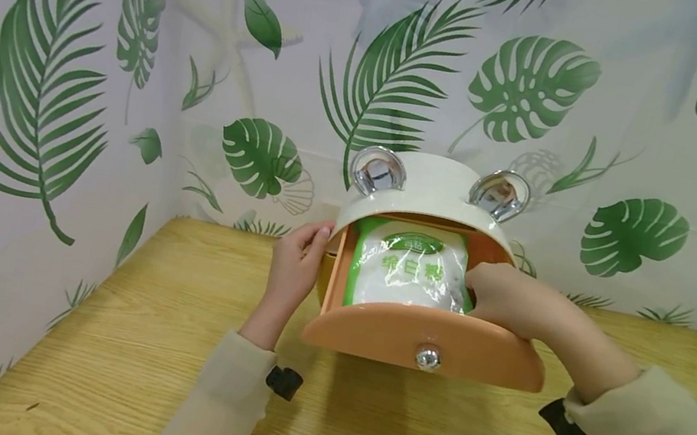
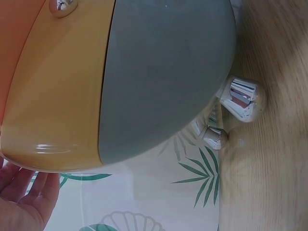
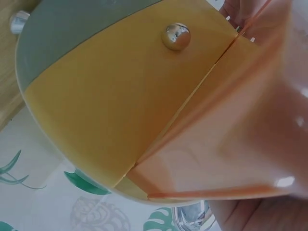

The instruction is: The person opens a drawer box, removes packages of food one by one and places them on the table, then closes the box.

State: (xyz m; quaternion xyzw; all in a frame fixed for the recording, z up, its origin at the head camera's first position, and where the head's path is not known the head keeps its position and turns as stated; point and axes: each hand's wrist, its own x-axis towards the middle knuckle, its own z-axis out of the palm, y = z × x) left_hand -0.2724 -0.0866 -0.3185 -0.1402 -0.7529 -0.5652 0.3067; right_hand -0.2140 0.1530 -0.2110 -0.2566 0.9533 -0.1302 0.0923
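A rounded cabinet with a white top (image 1: 435, 182) and two chrome ear-like rings stands on the table. Its orange drawer (image 1: 369, 338), with a chrome knob (image 1: 428, 357), is pulled out. Inside lies a shiny white-and-green bag of sugar (image 1: 405, 270). My left hand (image 1: 297, 263) rests against the cabinet's left side, its fairly straight fingers (image 2: 45, 192) touching the yellow body (image 2: 57, 96). Over the drawer's right wall reaches my right hand (image 1: 506, 296), beside the bag's right edge. Its fingertips are hidden in the drawer, so their hold on the bag cannot be made out.
Below the yellow front is a grey-green lower part (image 2: 163, 82) on chrome feet (image 2: 243, 98). The wooden table (image 1: 156, 355) meets a leaf-printed cloth (image 1: 186, 64) behind and at the sides. Another chrome knob (image 3: 176, 36) sticks out of the yellow front under the drawer.
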